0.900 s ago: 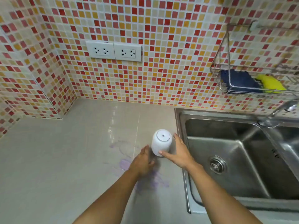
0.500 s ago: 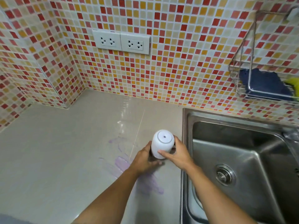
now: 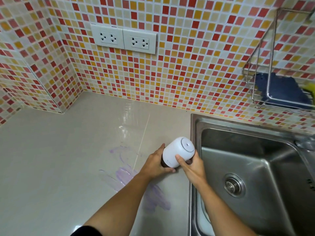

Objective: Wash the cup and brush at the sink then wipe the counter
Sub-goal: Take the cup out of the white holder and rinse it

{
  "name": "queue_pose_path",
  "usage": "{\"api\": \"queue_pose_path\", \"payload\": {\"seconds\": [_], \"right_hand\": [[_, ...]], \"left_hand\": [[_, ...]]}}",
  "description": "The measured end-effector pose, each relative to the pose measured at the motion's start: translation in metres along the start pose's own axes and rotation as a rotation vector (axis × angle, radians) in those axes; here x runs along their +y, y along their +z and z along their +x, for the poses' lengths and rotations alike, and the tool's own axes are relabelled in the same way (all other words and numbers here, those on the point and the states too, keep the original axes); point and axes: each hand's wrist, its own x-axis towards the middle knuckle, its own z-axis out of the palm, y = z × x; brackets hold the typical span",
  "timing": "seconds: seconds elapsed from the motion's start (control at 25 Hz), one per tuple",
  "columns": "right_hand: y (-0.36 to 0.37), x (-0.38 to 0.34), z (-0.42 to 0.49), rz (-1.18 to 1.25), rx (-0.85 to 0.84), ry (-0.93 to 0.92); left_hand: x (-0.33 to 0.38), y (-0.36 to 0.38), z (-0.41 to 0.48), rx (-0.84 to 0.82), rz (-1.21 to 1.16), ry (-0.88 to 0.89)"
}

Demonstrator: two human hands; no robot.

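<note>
The cup (image 3: 177, 155) is between the left hand (image 3: 154, 166) and the right hand (image 3: 192, 166), over the surface (image 3: 51, 159) just left of the sink (image 3: 194, 133). A wire rack (image 3: 268, 86) holding a cloth (image 3: 286, 89) hangs behind the sink; two sockets (image 3: 124, 38) sit on the wall (image 3: 187, 65) behind the surface.

A moment ago my cup (image 3: 176, 153) stood straight, mouth down, on the counter (image 3: 68, 159) by the left rim of the sink (image 3: 196, 126). Now it leans, its flat base tipped up toward the sink. My left hand (image 3: 155, 166), low beside it before, has closed round the dark mouth end. My right hand (image 3: 194, 167) has gone from a light touch to a grip, thumb across the white side.
</note>
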Motion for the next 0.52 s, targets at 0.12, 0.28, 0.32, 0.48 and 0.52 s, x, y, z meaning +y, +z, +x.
{"api": "queue_pose_path", "payload": {"seconds": [0.12, 0.28, 0.32, 0.48, 0.52], "right_hand": [[0.004, -0.004, -0.003, 0.009, 0.053, -0.009], [0.006, -0.008, -0.004, -0.017, 0.149, -0.003], [0.005, -0.009, -0.003, -0.033, 0.163, -0.010], [0.003, -0.014, 0.001, -0.102, 0.217, -0.061], [0.002, -0.015, 0.002, -0.106, 0.224, -0.072]], "left_hand": [[-0.001, 0.000, 0.001, 0.030, 0.004, 0.002], [0.007, -0.005, 0.000, 0.048, -0.012, 0.054], [0.009, -0.006, -0.001, 0.045, -0.013, 0.069], [0.012, -0.009, -0.003, 0.026, -0.008, 0.079], [0.013, -0.009, -0.003, 0.022, -0.007, 0.072]]}}
